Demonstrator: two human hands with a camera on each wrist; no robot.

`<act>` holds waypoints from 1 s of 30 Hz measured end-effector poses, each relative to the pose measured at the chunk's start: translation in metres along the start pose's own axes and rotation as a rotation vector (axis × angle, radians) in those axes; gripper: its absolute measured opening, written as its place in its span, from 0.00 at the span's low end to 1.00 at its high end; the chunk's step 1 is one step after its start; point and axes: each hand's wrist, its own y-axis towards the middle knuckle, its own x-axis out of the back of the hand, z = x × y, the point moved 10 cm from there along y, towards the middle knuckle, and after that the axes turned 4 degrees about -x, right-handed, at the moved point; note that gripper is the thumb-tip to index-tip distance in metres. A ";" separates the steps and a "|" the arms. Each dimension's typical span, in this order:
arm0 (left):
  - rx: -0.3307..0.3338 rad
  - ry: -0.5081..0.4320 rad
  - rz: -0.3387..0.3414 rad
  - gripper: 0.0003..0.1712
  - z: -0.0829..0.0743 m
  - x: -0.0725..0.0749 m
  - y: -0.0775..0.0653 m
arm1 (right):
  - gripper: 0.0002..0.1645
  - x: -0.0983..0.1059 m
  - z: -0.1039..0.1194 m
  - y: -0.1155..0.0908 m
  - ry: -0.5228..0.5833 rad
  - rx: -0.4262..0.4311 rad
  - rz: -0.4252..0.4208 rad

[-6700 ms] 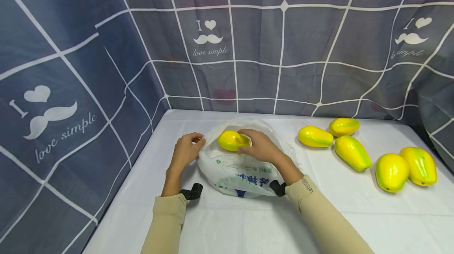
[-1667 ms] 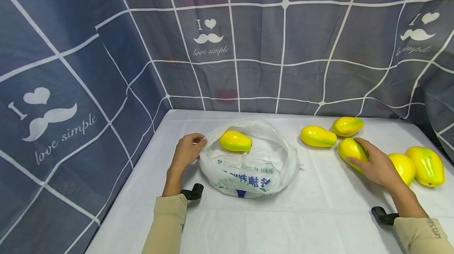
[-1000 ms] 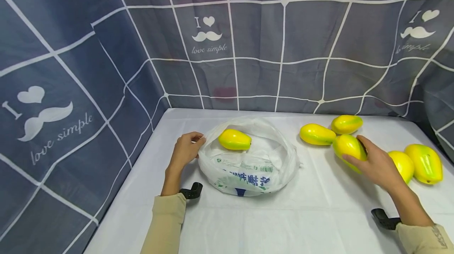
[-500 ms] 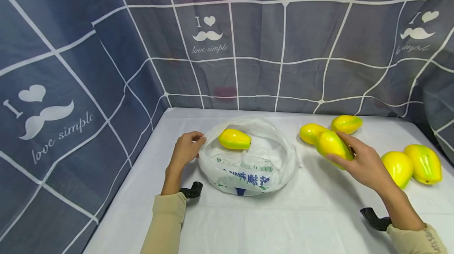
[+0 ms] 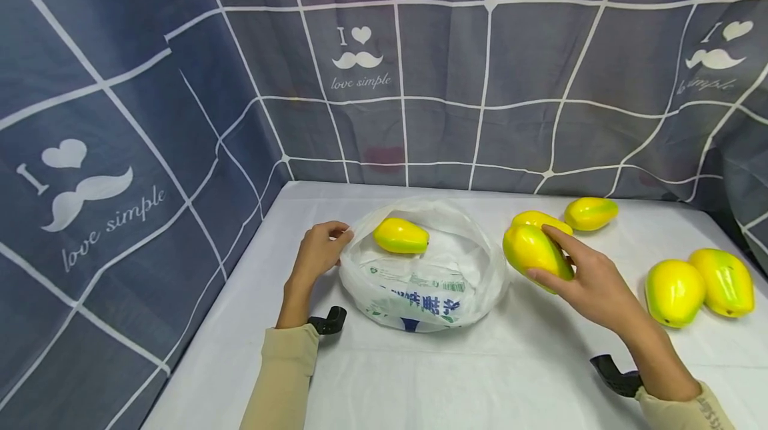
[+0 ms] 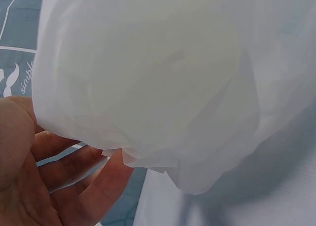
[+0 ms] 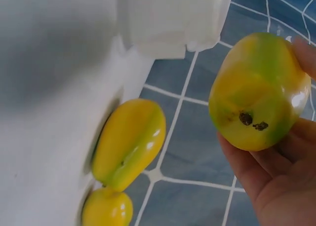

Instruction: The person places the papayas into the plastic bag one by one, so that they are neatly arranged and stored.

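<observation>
A white plastic bag (image 5: 420,310) with blue and green print stands with its mouth open, and one yellow-green papaya (image 5: 401,236) lies inside. My left hand (image 5: 318,250) pinches the bag's left rim between thumb and fingers; in the left wrist view the thin plastic (image 6: 148,87) fills most of the picture. To the right of the bag, my right hand (image 5: 594,283) grips another papaya (image 5: 534,253), thumb on the near side and fingers on the far side. The right wrist view shows this papaya (image 7: 261,92) raised, its dark stem end towards the camera.
Behind the held papaya, a papaya (image 5: 540,218) lies partly hidden, with another papaya (image 5: 591,214) beside it. Two more papayas (image 5: 675,293) lie together at the right. A white cloth (image 5: 384,383) covers the table, and a grey gridded curtain (image 5: 444,130) hangs behind and at the left.
My right hand let go of a papaya in the bag, reached right, took another papaya, lifted it and has carried it left towards the bag. My left hand has stayed at the rim.
</observation>
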 end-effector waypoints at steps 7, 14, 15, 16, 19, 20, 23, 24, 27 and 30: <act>-0.006 0.003 0.000 0.18 -0.001 0.001 0.000 | 0.40 -0.010 0.018 0.001 0.035 0.046 0.018; -0.010 0.010 -0.001 0.18 -0.002 0.001 0.000 | 0.42 -0.021 0.035 0.003 0.046 0.093 0.032; -0.009 0.009 -0.001 0.18 -0.002 0.001 0.000 | 0.42 -0.023 0.038 0.003 0.048 0.099 0.037; -0.007 0.008 -0.001 0.18 -0.002 0.001 -0.001 | 0.42 -0.025 0.040 0.004 0.050 0.104 0.044; -0.005 0.006 -0.002 0.18 -0.002 0.001 -0.001 | 0.41 -0.033 0.045 0.004 0.072 0.105 0.073; -0.005 0.006 -0.002 0.18 -0.002 0.001 -0.001 | 0.41 -0.036 0.047 0.005 0.084 0.105 0.083; -0.002 0.009 -0.002 0.18 -0.001 0.001 0.000 | 0.41 -0.044 0.052 0.007 0.118 0.105 0.108; -0.001 0.010 -0.001 0.18 -0.001 0.000 0.000 | 0.41 -0.047 0.055 0.008 0.126 0.111 0.112; -0.001 0.013 0.000 0.18 0.001 0.000 0.001 | 0.42 -0.051 0.063 0.011 0.139 0.129 0.111; -0.007 0.015 0.004 0.18 0.001 -0.001 0.002 | 0.42 -0.055 0.072 0.015 0.156 0.138 0.114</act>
